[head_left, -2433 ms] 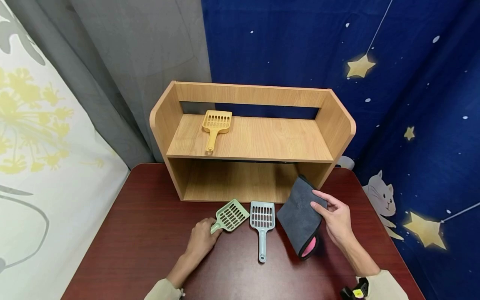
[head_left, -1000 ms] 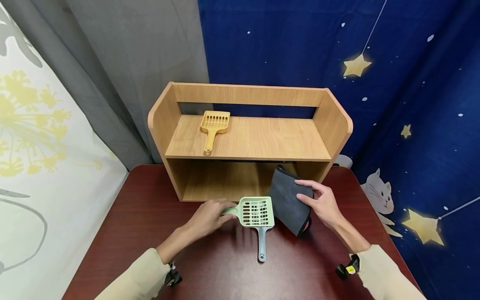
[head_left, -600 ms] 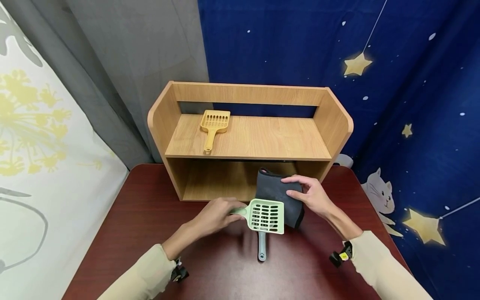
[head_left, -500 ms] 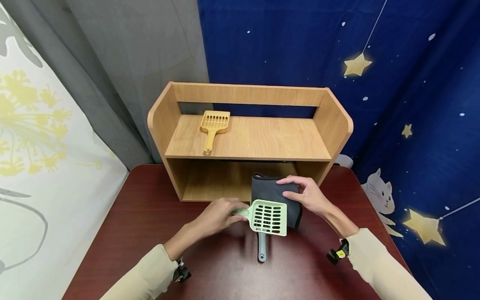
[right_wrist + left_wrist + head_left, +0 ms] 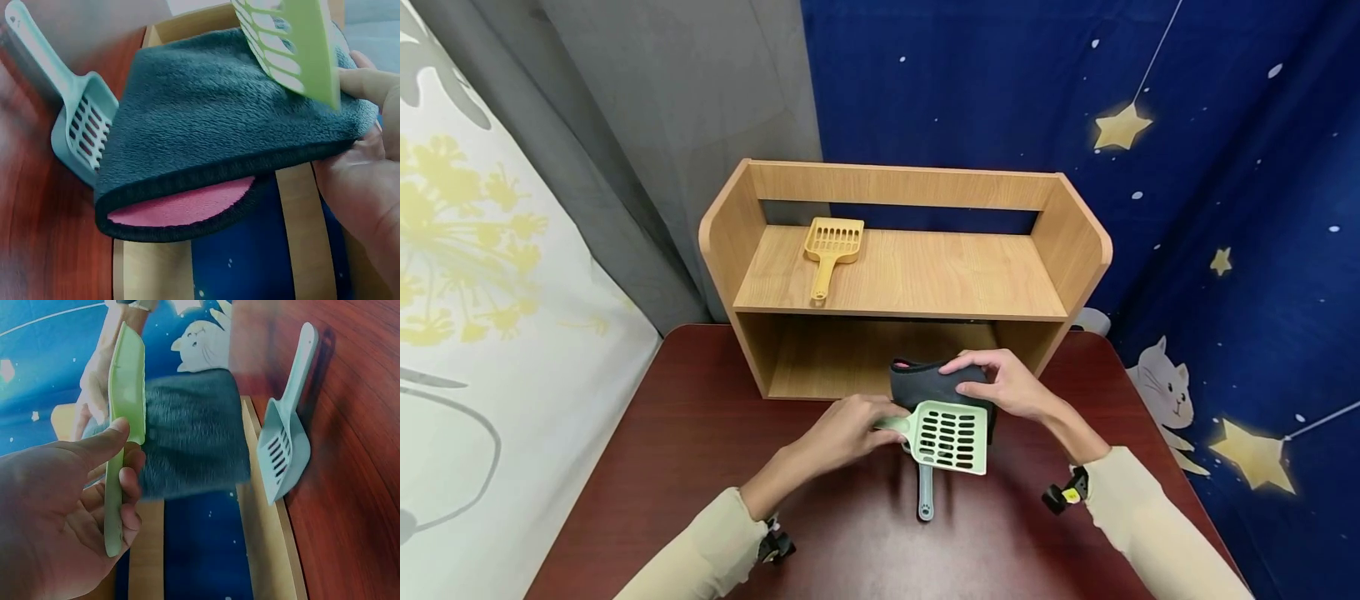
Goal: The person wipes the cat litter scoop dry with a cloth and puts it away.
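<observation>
My left hand (image 5: 859, 427) grips the handle of a green slotted litter scoop (image 5: 953, 437), its thumb and curled fingers round it in the left wrist view. The scoop is held above the table, in front of a folded dark grey cloth (image 5: 925, 385) with black edging. Between the thumb and fingers of my right hand (image 5: 1007, 385) the cloth's edge is pinched. Its pink inner side (image 5: 187, 203) shows in the right wrist view. Below the green scoop lies a blue-grey litter scoop (image 5: 926, 492) on the table, its head mostly hidden in the head view.
A two-tier wooden shelf (image 5: 925, 275) stands at the back of the dark red table (image 5: 685, 467). On its upper tier, towards the left, lies a yellow litter scoop (image 5: 827, 254). Grey and blue curtains hang behind.
My left hand has lifted the green scoop off the table and carried it right, over the blue-grey scoop. My right hand has brought the cloth leftward, behind the green scoop.
</observation>
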The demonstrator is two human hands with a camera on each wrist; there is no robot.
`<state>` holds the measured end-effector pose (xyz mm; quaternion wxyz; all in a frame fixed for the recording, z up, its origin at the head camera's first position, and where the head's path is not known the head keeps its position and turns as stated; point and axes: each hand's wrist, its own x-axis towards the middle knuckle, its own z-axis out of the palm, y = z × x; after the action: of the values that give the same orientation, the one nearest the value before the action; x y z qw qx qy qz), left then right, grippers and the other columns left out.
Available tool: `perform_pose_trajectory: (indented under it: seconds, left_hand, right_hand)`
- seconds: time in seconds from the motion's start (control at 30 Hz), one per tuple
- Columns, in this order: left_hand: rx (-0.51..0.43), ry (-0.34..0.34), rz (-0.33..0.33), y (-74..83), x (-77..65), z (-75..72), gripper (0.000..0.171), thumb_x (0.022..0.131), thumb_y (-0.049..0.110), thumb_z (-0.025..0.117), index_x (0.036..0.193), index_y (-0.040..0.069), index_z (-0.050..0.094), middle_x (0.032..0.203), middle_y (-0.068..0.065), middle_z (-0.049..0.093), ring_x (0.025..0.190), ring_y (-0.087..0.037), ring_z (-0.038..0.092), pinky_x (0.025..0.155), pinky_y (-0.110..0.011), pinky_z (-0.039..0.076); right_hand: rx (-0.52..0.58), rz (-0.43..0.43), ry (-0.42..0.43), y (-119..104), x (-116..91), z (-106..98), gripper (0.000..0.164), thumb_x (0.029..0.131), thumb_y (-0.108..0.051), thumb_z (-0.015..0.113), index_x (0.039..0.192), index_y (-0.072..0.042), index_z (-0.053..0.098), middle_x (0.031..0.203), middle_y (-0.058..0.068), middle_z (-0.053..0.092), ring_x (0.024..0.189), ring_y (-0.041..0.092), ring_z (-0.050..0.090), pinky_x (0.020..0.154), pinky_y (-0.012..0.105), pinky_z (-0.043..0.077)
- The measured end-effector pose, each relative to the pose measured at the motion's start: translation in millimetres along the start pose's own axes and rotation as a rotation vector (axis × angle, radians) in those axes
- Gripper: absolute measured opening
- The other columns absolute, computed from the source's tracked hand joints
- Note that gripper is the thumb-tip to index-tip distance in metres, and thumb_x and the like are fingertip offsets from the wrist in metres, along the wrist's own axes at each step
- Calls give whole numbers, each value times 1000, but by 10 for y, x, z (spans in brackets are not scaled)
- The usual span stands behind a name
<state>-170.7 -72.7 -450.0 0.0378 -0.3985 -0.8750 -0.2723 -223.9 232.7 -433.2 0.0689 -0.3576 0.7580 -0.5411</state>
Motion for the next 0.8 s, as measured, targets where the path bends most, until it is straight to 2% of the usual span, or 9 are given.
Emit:
perform_pose_trajectory:
  seconds: [0.23,0.33,0.43,0.6,0.8]
  left_hand:
    - [3,31,-35,-96,-113,-55,31,92,25,82,121,13,80,102,4,76,85,-6,67,72,-28,55]
    - [14,40,-42,-120,-121,-67,31,91,26,83,119,13,80,97,6,74,80,-4,62,69,-27,53]
    - [18,52,-28,-111,-101,-66,30,91,26,83,118,12,81,94,6,73,78,-4,62,69,-27,52]
    - [-3,47,7,-44,-35,-32,27,92,24,83,116,13,81,100,4,77,89,-9,71,76,-31,57]
    - [-3,39,1,4,7,-4,23,94,25,81,114,14,81,101,3,76,91,-10,70,78,-31,57]
  right_hand:
    - [-60,31,13,-19,-184,-196,30,93,3,76,122,-6,78,115,12,74,101,18,65,85,26,52]
    - [-63,39,24,-20,-197,-232,30,94,4,75,123,-5,77,117,13,74,103,18,65,85,26,52]
    - [-51,29,24,-15,-140,-199,30,94,4,75,123,-5,77,115,13,73,101,19,65,84,26,53]
    - [-39,-34,-5,-1,9,-63,29,93,4,76,121,-3,78,109,13,74,97,19,66,84,27,54]
    - [-12,-54,-25,-17,148,67,29,93,5,76,119,-5,78,112,12,74,98,18,66,82,26,55]
